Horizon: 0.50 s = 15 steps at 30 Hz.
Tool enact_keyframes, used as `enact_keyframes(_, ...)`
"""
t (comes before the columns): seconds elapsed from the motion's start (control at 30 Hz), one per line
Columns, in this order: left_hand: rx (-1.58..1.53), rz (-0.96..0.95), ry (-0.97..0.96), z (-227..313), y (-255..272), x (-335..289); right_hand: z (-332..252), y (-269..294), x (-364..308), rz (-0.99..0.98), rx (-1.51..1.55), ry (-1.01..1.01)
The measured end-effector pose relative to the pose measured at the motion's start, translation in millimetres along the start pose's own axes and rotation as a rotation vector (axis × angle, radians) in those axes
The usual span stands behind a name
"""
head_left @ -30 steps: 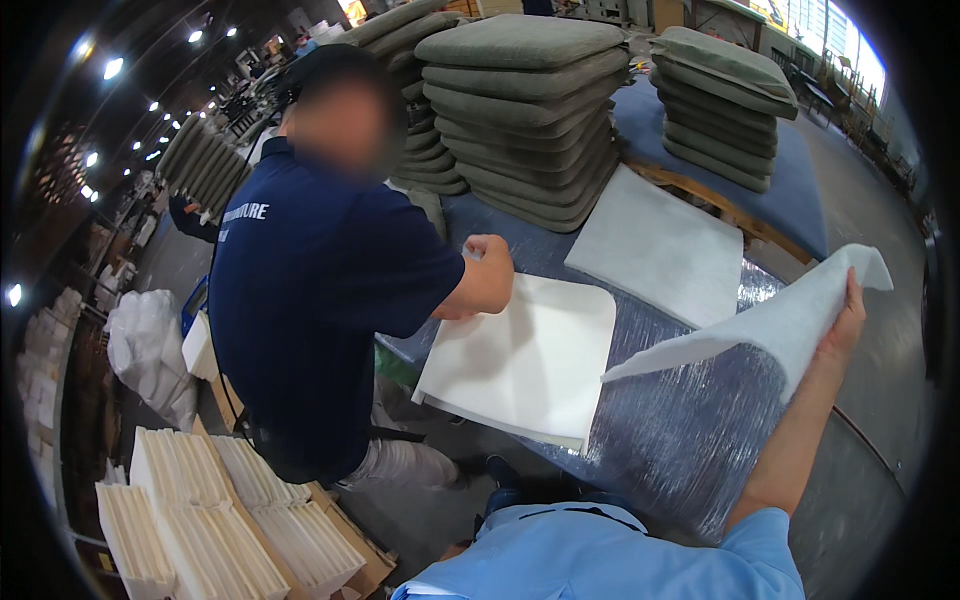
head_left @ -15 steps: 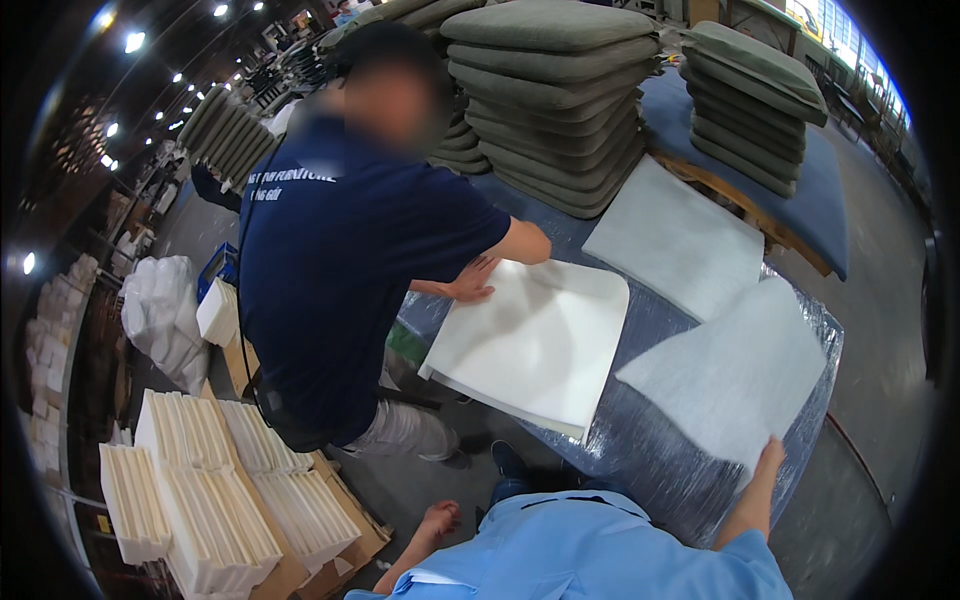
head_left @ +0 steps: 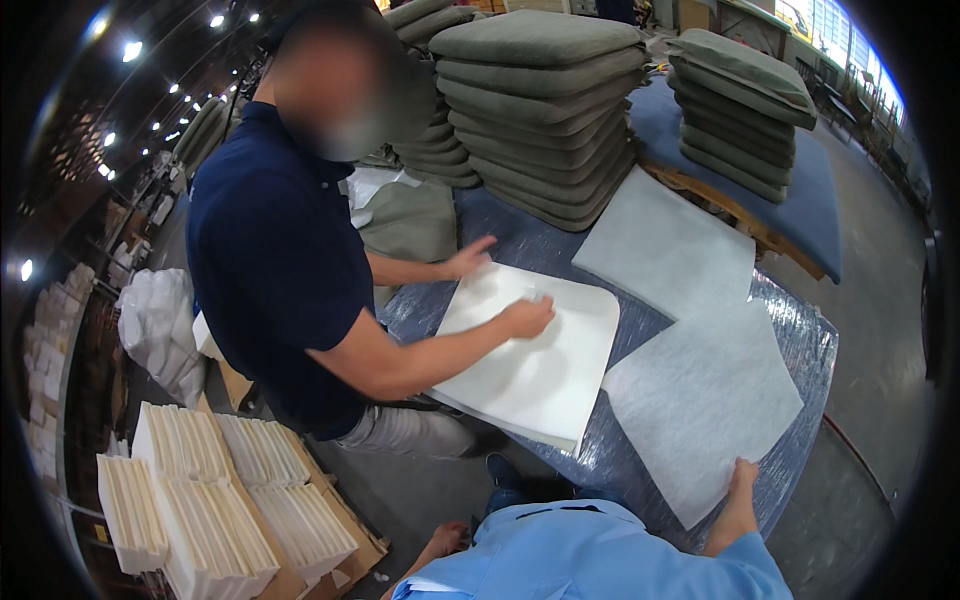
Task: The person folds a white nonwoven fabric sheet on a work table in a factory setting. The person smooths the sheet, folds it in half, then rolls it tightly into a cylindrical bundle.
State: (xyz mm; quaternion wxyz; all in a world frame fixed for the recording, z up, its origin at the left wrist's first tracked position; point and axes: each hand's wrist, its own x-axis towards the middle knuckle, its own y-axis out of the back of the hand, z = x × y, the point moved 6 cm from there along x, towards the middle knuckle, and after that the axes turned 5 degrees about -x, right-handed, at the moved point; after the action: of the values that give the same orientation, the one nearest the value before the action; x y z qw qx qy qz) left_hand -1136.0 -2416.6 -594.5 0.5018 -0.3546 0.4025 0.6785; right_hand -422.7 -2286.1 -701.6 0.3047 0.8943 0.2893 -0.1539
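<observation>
At the lower right, my right hand (head_left: 741,484) pinches the near edge of a white sheet of wadding (head_left: 705,400). That sheet lies flat on the plastic-wrapped blue table (head_left: 660,505), overlapping a second wadding sheet (head_left: 668,243) at its far corner. My left hand (head_left: 449,539) hangs low by my body, off the table, with its fingers curled; what they hold, if anything, is hidden. To the left of my wadding sheet sits a white foam cushion pad (head_left: 570,345). A co-worker's hands are over it, one closed near its middle and the other spread at its far edge.
The co-worker in a dark shirt (head_left: 270,240) stands at the table's left side. Tall stacks of grey-green cushions (head_left: 545,110) rise at the back, with a smaller cushion stack (head_left: 735,120) farther right. Bundled foam slabs (head_left: 215,500) stand on cardboard at lower left.
The wadding sheet has settled flatter and nearer me, my right hand still at its edge. My left hand has dropped slightly lower. The co-worker has straightened up and shifted both hands over the pad.
</observation>
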Motion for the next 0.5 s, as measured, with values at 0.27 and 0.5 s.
enact_keyframes(0.27,-0.044,0.01,0.16,4,3,5,-15,25,-3,0.246,-0.214,0.01)
enact_keyframes(0.5,0.209,-0.037,-0.088,23,1,-8,-3,16,-46,0.268,-0.191,-0.414)
